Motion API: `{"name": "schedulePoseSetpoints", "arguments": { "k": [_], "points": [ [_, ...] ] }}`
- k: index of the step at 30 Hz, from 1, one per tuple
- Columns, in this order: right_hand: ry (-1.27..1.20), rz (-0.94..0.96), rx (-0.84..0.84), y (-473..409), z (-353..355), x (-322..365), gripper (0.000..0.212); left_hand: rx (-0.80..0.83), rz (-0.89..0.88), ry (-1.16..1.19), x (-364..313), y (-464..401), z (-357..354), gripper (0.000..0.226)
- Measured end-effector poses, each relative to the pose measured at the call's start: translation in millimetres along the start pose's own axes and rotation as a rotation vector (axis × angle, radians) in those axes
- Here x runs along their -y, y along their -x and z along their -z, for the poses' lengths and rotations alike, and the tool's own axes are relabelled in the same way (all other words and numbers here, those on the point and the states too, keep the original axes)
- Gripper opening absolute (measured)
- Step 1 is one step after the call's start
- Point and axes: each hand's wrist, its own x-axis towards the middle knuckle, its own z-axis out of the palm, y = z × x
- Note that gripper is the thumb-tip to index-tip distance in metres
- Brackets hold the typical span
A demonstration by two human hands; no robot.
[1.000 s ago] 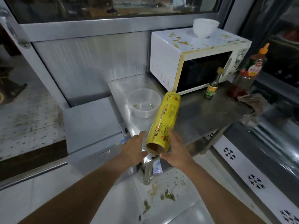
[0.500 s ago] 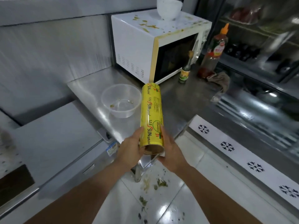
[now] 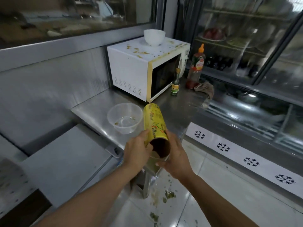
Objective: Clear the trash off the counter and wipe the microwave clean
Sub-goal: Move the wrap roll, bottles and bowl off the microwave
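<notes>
- Since a second ago: yellow cling-film roll with printed wrapper (image 3: 155,123) swung from a rightward lean to a slight leftward one, open brown core end now tipped toward the camera; left hand's thumb moved onto that core rim.
- Left hand (image 3: 136,152): curled round the lower left side of the roll, gripping it.
- Right hand (image 3: 176,154): wrapped round the lower right side, thumb beneath; a thin clear film just visible under the core, its edge hard to make out.
- Writing on the wrapper: "SUN" readable, then small letters too blurred to read.
- Just beyond the left hand, on the steel counter (image 3: 98,110): clear plastic bowl with green scraps inside (image 3: 124,117).
- Farther ahead: white microwave with yellow-brown smears on its top (image 3: 131,69), a white bowl (image 3: 154,36) on top.
- Beyond the right hand: small green bottle with yellow label (image 3: 175,84), tall sauce bottle with orange cap (image 3: 196,66), labels unreadable; crumpled brown cloth (image 3: 205,90) at the counter edge.
- Below the hands: green scraps on the white floor tiles (image 3: 168,194).
</notes>
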Motion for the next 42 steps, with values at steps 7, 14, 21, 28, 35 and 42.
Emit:
{"name": "schedulePoseSetpoints", "arguments": {
  "k": [7, 14, 21, 28, 35, 42],
  "points": [
    [0.012, 0.093, -0.123, -14, 43, 43, 0.121, -0.125, -0.132, -0.034, -43, -20, 53, 0.017],
    [-0.074, 0.088, -0.099, -80, 83, 54, 0.107, -0.075, -0.144, -0.022, -65, -77, 74, 0.019],
    [-0.209, 0.072, 0.043, -163, 110, 47, 0.102, 0.222, -0.146, 0.187, -60, -158, 93, 0.043],
    [-0.332, 0.055, 0.186, -243, 128, 27, 0.09, 0.386, -0.165, 0.195, -49, -226, 83, 0.085],
    [-0.372, 0.039, 0.22, -285, 119, 15, 0.095, 0.309, -0.114, 0.26, -35, -253, 62, 0.097],
    [-0.346, 0.046, 0.156, -294, 110, 20, 0.113, 0.301, 0.019, 0.413, -16, -258, 34, 0.115]
  ]
}}
